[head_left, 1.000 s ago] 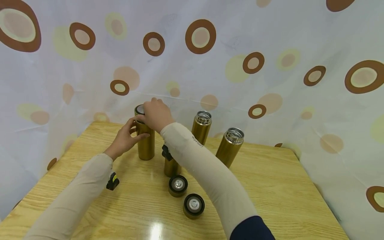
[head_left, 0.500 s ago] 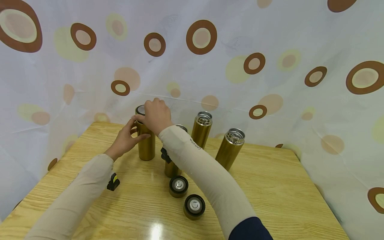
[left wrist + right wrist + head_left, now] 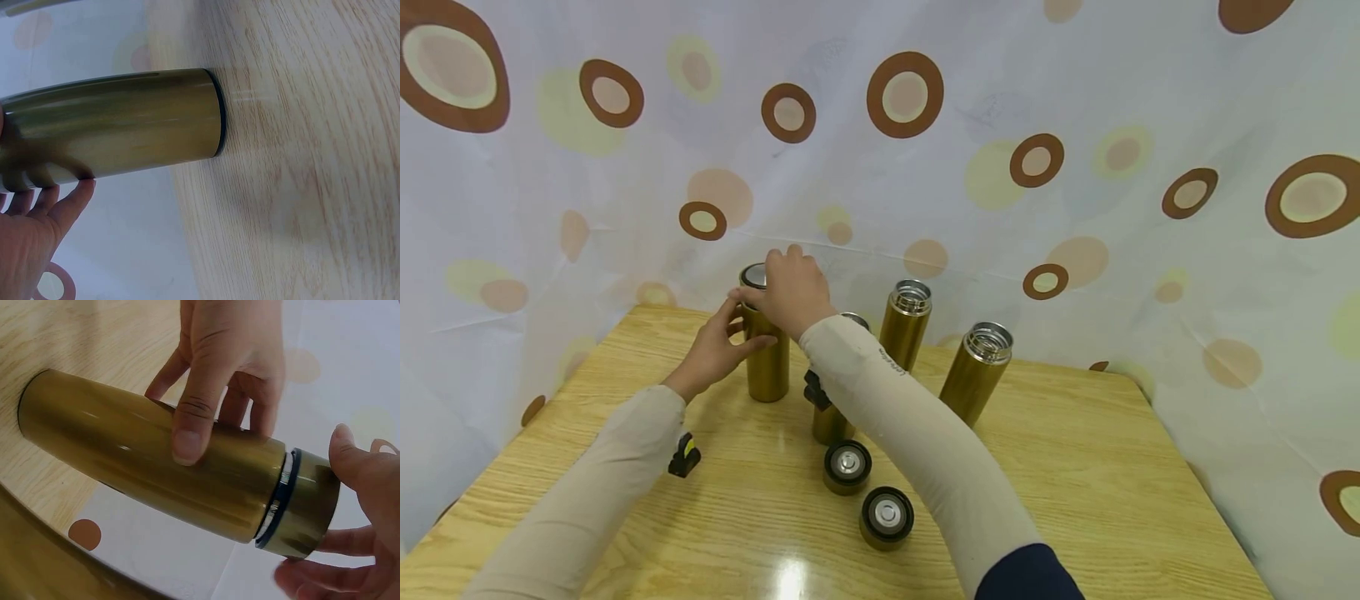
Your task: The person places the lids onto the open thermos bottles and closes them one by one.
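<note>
A gold vacuum flask (image 3: 767, 371) stands upright at the back left of the table. Around its body my left hand (image 3: 711, 350) is wrapped, thumb on the near side, as the right wrist view also shows. My right hand (image 3: 795, 287) grips the flask's gold lid (image 3: 309, 503) from above, with thumb and fingers on opposite sides. Between lid and body a narrow gap shows silver neck and a dark ring. In the left wrist view the flask's dark-edged base (image 3: 219, 115) rests on the wood, and left fingertips touch its side.
Two uncapped gold flasks (image 3: 904, 333) (image 3: 973, 379) stand right of my right forearm. Another flask (image 3: 832, 425) is partly hidden behind that forearm. Two loose lids (image 3: 847, 467) (image 3: 887, 518) lie underside up at the front. A patterned curtain (image 3: 880, 167) hangs behind the table (image 3: 1075, 475).
My right hand has turned slightly on the lid, and its forearm has shifted a little, uncovering the rim of the flask behind it. The left hand keeps its hold.
</note>
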Motion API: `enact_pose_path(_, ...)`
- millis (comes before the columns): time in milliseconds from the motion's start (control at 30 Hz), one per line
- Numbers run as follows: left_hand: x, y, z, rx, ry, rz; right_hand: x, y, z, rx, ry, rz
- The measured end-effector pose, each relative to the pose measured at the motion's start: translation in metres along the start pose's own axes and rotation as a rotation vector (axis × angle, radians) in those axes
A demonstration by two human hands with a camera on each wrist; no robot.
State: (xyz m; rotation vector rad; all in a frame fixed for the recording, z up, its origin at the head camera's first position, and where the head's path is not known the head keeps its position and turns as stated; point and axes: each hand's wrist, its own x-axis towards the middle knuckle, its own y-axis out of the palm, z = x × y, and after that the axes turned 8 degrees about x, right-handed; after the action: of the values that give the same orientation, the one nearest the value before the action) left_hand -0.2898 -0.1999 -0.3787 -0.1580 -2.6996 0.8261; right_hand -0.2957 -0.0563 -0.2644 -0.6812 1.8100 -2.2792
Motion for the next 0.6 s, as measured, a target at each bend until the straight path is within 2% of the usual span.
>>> enact_pose_path(133, 0.000, 0.000, 0.000, -0.006, -0.028, 0.018, 0.002, -0.010, -0.006, 0.071, 0.010, 0.129)
enact_pose_path(300, 0.001, 0.000, -0.001, -0.017, -0.060, 0.036, 0.009, -0.024, -0.016, 0.182, -0.111, 0.361)
enact_pose_path(433, 0.001, 0.000, -0.002, -0.027, -0.067, 0.038, 0.014, -0.032, -0.019, 0.122, -0.222, 0.482)
enact_pose_path(600, 0.001, 0.000, -0.002, -0.034, -0.067, 0.032, 0.019, -0.035, -0.020, 0.057, -0.281, 0.538)
